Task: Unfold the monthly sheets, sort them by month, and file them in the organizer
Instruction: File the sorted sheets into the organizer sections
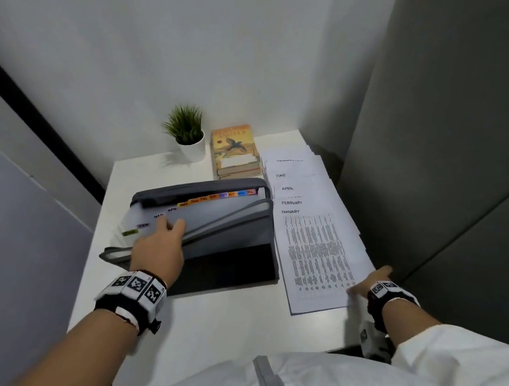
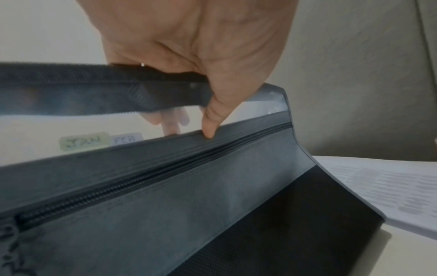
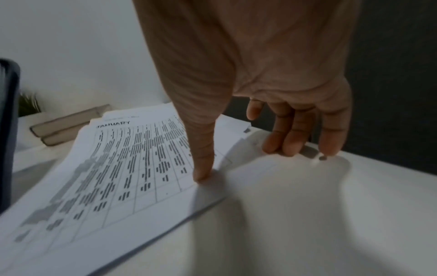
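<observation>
Left hand (image 1: 160, 246) grasping the open grey organizer's (image 1: 219, 226) front edge mid-table, fingers inside by the JAN and FEB tabs, fanned monthly sheets (image 1: 312, 249) just right, January on top, right hand (image 1: 373, 281) relaxed, thumb pressing its near corner

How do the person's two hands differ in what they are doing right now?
The left hand reaches into the open organizer, fingers behind its front wall; the right hand rests on the table. The left hand spreads a pocket; the right hand's thumb presses the JANUARY sheet corner. Both wear wrist cameras.
</observation>
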The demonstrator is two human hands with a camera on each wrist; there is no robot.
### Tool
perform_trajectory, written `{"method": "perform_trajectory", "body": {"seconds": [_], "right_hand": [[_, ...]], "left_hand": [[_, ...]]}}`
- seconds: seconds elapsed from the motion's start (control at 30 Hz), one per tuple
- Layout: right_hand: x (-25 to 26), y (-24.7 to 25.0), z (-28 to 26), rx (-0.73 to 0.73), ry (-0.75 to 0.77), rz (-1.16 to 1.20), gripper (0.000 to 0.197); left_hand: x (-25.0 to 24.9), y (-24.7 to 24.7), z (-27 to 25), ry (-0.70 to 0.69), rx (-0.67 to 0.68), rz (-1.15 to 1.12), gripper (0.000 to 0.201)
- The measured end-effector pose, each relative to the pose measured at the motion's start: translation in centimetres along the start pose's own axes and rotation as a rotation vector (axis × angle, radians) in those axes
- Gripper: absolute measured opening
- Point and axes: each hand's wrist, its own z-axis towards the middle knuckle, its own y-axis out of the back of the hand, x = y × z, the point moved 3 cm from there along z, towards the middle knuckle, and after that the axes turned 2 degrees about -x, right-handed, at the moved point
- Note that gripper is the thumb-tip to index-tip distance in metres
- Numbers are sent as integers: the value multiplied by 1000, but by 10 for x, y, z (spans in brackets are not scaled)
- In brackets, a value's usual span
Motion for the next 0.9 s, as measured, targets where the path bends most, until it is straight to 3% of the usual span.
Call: {"method": "perform_trajectory", "body": {"seconds": [0.3, 0.43, 0.5, 0.6, 0.77, 0.9], "right_hand": [[5, -4, -8, 14, 9, -46, 90], [13, -2, -11, 131, 77, -138, 59], [20, 0, -16, 149, 132, -187, 53], [32, 3, -21, 203, 184, -291, 28], [55, 3, -25, 211, 334, -363, 38], [76, 18, -34, 120, 490, -387, 35]], "left_hand": [[-8, -8, -20, -22, 90, 5, 32], [-4, -7, -20, -3, 134, -50, 25], [1, -7, -18, -11, 153, -83, 26], [11, -4, -11, -41, 196, -138, 44], [22, -5, -3, -87, 284, -210, 48], [29, -1, 5, -91, 300, -300, 30]]}}
